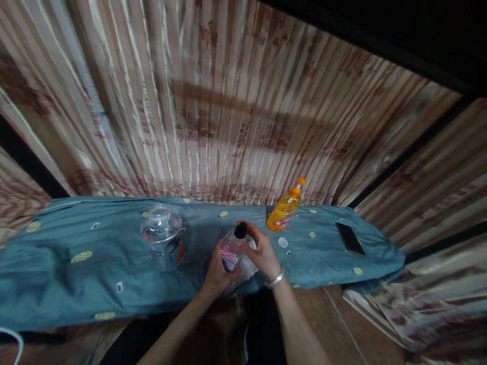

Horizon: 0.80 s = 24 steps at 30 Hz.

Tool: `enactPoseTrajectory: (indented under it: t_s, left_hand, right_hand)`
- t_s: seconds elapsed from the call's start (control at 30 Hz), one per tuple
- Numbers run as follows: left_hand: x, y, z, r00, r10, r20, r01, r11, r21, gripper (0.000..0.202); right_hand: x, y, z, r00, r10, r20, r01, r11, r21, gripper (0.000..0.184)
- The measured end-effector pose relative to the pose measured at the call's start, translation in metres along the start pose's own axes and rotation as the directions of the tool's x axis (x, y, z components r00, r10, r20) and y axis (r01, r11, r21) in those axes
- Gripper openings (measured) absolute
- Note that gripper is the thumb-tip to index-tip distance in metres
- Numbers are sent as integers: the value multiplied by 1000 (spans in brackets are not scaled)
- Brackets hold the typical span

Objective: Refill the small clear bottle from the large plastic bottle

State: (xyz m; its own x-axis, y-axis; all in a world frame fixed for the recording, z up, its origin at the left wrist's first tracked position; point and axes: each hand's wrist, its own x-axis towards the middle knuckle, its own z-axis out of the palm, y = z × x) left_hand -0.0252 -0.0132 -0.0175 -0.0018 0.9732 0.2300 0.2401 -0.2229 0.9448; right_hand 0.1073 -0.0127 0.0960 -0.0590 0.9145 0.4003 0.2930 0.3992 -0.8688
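Note:
My left hand point(217, 274) is wrapped around a small clear bottle point(230, 252) with a pink label, holding it above the near edge of the teal-covered table point(76, 274). My right hand point(261, 251) is closed over the bottle's upper part beside its black cap point(240, 230); a silver bracelet sits on that wrist. Something pale and crumpled lies under the bottle, partly hidden by my hands.
A clear jar with a domed lid point(163, 238) stands to the left. An orange dish-soap bottle point(285, 208) stands at the back right, with a small white cap point(282, 242) near it. A black phone point(350, 238) lies further right. Striped curtains hang behind the table.

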Motion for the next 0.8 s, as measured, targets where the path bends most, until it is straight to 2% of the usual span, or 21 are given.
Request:
enactPoseTrajectory:
  t_s: [0.07,0.17,0.27,0.37,0.47,0.57,0.67,0.73,0.8]
  left_hand:
    - [0,1,1,1000,6,-3,-6,1000,2,82]
    - [-1,2,2,1000,12,-9,-12,1000,5,81]
    - [-1,2,2,1000,14,-7,-14,1000,7,82]
    - [-1,1,2,1000,24,0,-24,1000,3,84]
    - [-1,1,3,999,36,-12,-36,999,-1,83]
    - [-1,1,4,999,38,-22,-38,999,-7,82]
    - [-2,0,4,1000,28,-14,-28,1000,-11,83]
    - [-2,0,3,1000,23,0,-23,1000,-16,84]
    - [-3,-1,3,1000,20,11,-20,1000,-20,85]
  right_hand:
    - [1,1,2,993,31,-112,-35,999,-38,44]
    - [2,4,5,972,66,-226,-71,997,-14,32]
    - [0,7,2,991,57,-124,-47,996,82,27]
    - [-3,8,-1,998,63,-14,-60,986,158,40]
    - [-2,9,2,991,78,-108,-67,992,103,47]
    - [0,10,4,976,63,-210,-54,997,48,34]
    - [-1,9,2,988,48,-149,-32,993,111,25]
    - [-3,7,0,997,41,-60,-31,986,161,32]
    - [-4,5,1,998,49,-28,-44,986,159,43]
